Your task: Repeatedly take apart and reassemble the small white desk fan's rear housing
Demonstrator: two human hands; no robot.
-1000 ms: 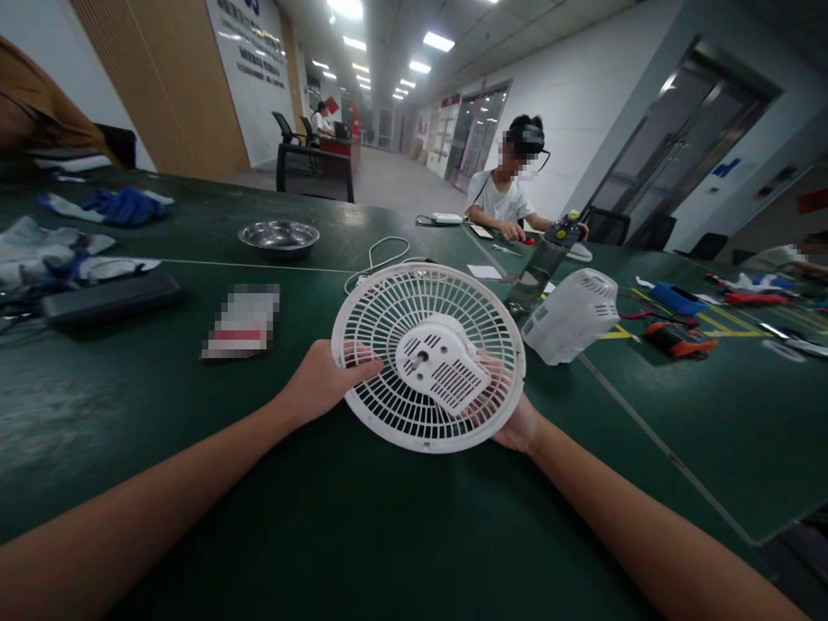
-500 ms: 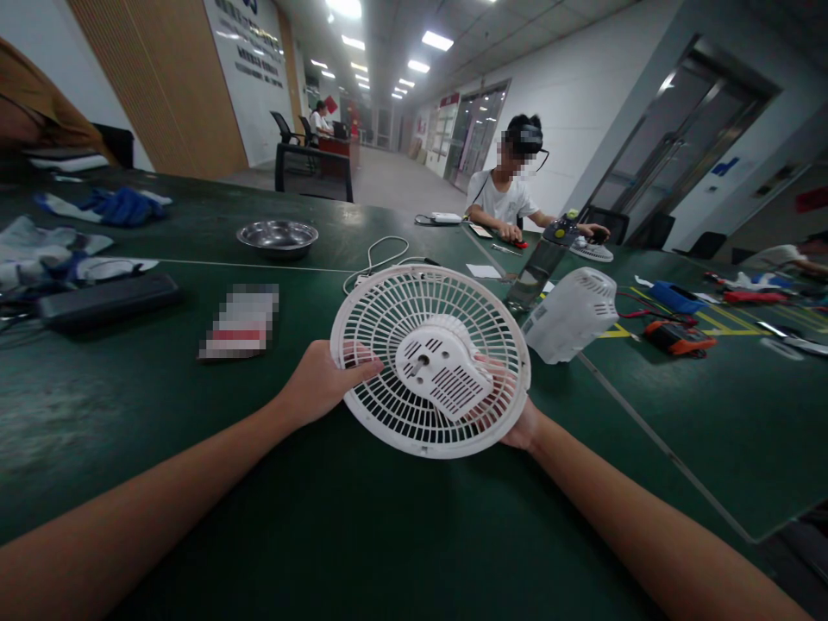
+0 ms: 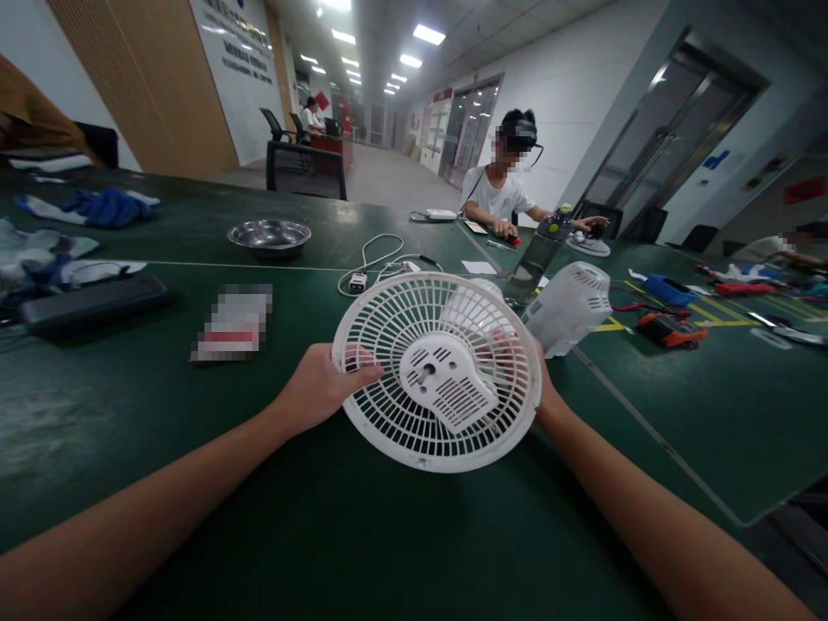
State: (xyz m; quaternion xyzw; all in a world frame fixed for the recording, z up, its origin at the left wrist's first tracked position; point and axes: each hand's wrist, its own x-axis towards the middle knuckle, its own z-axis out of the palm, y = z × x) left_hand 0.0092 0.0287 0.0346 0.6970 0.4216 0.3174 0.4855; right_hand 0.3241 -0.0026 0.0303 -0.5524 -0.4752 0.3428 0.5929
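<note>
I hold a round white fan grille above the green table, its slatted hub facing me. My left hand grips the grille's left rim, thumb on top and fingers behind. My right hand is mostly hidden behind the grille's right side, its fingers showing through the slats and closed on the rim. Just beyond the grille lies a white fan motor housing on its side.
A steel bowl, a white cable with plug, a black flat case and cloths lie to the left. An orange meter and tools are at the right. A person sits across the table.
The grille has tilted and dropped slightly toward me. My right hand has slid up from the lower right rim to the upper right behind it.
</note>
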